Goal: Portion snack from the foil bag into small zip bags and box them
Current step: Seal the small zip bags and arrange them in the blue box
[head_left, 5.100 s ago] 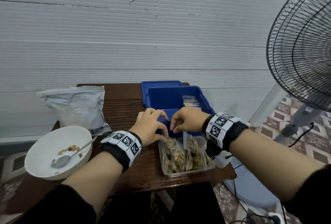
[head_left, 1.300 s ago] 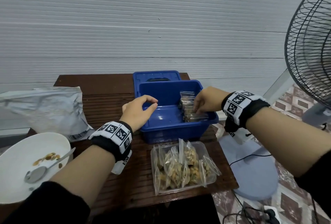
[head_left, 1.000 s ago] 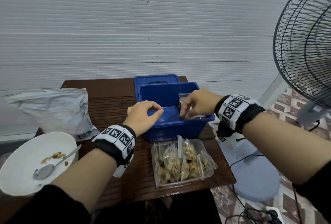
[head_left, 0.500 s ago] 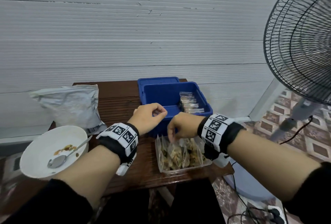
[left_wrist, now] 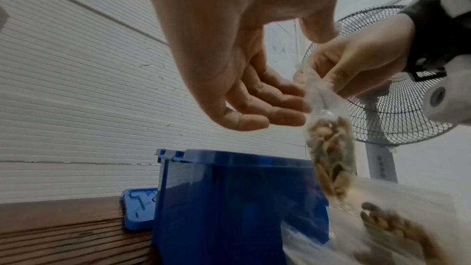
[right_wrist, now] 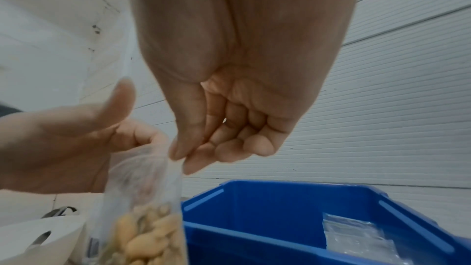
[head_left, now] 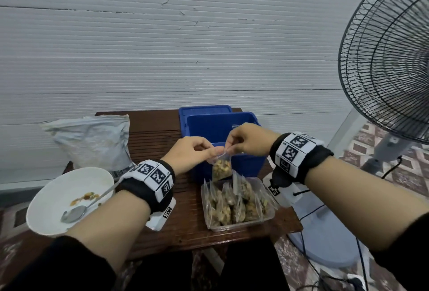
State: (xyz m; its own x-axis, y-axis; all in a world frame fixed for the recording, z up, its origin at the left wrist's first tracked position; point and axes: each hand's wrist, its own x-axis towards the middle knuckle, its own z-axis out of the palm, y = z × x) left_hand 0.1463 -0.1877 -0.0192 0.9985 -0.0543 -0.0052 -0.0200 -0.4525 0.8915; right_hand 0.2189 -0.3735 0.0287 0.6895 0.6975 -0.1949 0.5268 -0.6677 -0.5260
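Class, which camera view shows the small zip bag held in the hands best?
The head view: the small zip bag hangs whole between the left hand and right hand. The left wrist view shows it blurred, edge-on; the right wrist view cuts off its bottom.

1. Left wrist band [head_left: 148,180]: black strap, white panels printed with black square tag markers.
2. Right wrist band [head_left: 296,153]: same black strap and marker panels.
3. White camera housing [head_left: 161,216] under each band, small tag sticker.
4. Black sleeves [head_left: 58,265], pushed up the forearms.
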